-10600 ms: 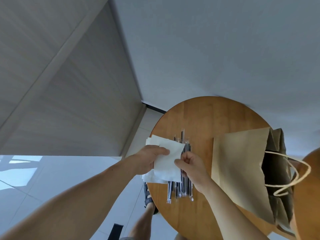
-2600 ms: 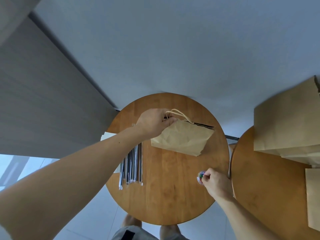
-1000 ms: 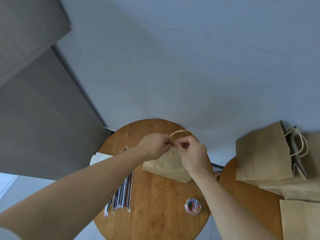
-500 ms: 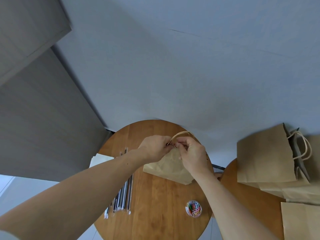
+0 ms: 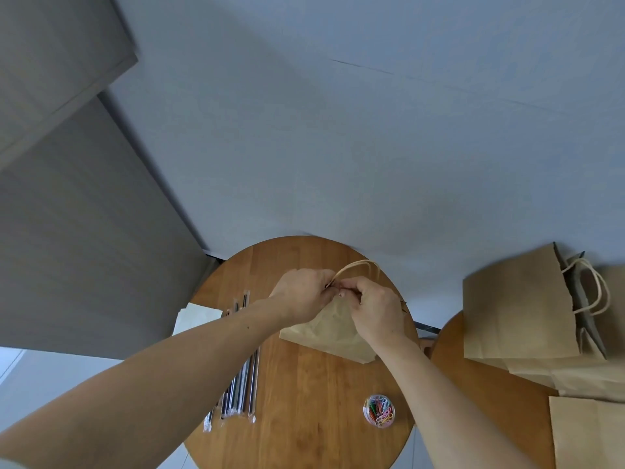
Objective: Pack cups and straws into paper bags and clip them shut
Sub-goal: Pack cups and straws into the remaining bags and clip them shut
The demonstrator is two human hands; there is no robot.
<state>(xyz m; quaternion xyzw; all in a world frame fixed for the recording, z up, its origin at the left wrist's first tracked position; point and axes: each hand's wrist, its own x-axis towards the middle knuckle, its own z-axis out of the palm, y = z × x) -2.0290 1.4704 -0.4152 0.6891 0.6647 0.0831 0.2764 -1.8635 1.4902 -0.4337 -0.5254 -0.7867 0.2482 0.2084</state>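
A brown paper bag [image 5: 333, 333] lies on the round wooden table [image 5: 304, 401], its twisted handles [image 5: 358, 265] arching up at the far side. My left hand [image 5: 301, 292] and my right hand [image 5: 375, 309] meet at the bag's top edge, both pinching it just below the handles. Whatever sits between the fingertips is too small to make out. A bundle of wrapped black straws [image 5: 241, 384] lies to the left, partly under my left forearm. No cup is visible.
A clear tub of coloured paper clips [image 5: 378, 410] stands near the table's right front. White napkins [image 5: 198, 319] lie at its left edge. A second round table [image 5: 490, 401] on the right carries several more paper bags [image 5: 521, 309]. A grey wall rises behind.
My right hand left the clip tub and joined my left hand at the bag's top edge. Over the last half second both hands stayed there with only slight finger shifts.
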